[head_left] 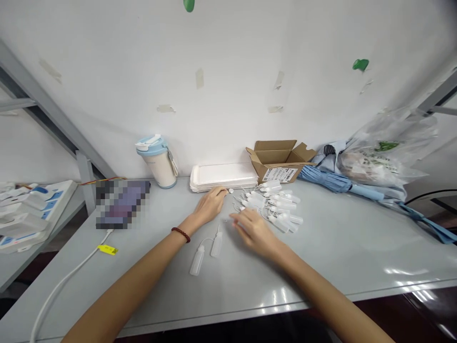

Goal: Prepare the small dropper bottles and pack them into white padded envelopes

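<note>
Squeeze bottles (216,244), 2 pcs, lie on the table (342,247) betw. your forearms, tips pointing away from you. Your L hand (210,205) has its fingertips by a small white round piece (231,190), nr the white stack (224,176); can't tell if it's gripping. Your R hand (253,231), fingers bent & blurred, is just L of the bottle pile (283,205); can't tell if it holds anything. Cardboard box (280,164) stands open behind the pile, w/ a blue umbrella (328,180) to its R.
</note>
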The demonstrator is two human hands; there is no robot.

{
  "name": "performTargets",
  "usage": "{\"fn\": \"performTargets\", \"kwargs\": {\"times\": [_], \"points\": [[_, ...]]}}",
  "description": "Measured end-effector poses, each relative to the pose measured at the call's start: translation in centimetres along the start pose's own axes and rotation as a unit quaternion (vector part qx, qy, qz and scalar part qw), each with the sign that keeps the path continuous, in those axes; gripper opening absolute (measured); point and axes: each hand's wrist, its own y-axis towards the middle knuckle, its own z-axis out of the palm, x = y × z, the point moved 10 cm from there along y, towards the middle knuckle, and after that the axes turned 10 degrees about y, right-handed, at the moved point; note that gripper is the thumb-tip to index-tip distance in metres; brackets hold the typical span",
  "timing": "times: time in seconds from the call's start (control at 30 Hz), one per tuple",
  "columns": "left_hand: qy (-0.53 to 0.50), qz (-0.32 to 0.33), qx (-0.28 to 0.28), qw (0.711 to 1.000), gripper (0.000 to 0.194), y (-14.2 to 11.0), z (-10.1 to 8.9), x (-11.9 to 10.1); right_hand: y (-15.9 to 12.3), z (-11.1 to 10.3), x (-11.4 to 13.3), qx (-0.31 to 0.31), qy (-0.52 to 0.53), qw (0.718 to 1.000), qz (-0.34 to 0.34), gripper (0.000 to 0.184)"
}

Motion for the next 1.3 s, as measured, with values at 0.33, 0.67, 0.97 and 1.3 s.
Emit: {"fn": "performTargets", "kwargs": {"times": [0.33, 0.67, 0.97, 1.3], "points": [[-0.114, -0.075, 0.025, 0.99, 0.03, 0.0, 0.5, 1.2, -1.5, 4.8, 4.1, 0.171, 0.054, 0.983, -0.051, 0.032], [-0.317, -0.197, 0.123, 0.92, 0.032, -5.0, -0.4, 1.7, -1.6, 6.0, 3.1, 0.223, 0.039, 0.974, -0.001, 0.031], [-0.403, -0.265, 0.106, 0.869, 0.032, -7.0, -1.6, 1.8, -1.6, 5.6, 2.2, 0.193, 0.03, 0.981, 0.007, 0.03], [-0.435, -0.184, 0.139, 0.87, 0.028, -6.7, -1.9, -1.7, -1.4, 5.4, 1.8, 0.189, 0.021, 0.982, 0.015, 0.028]]}}
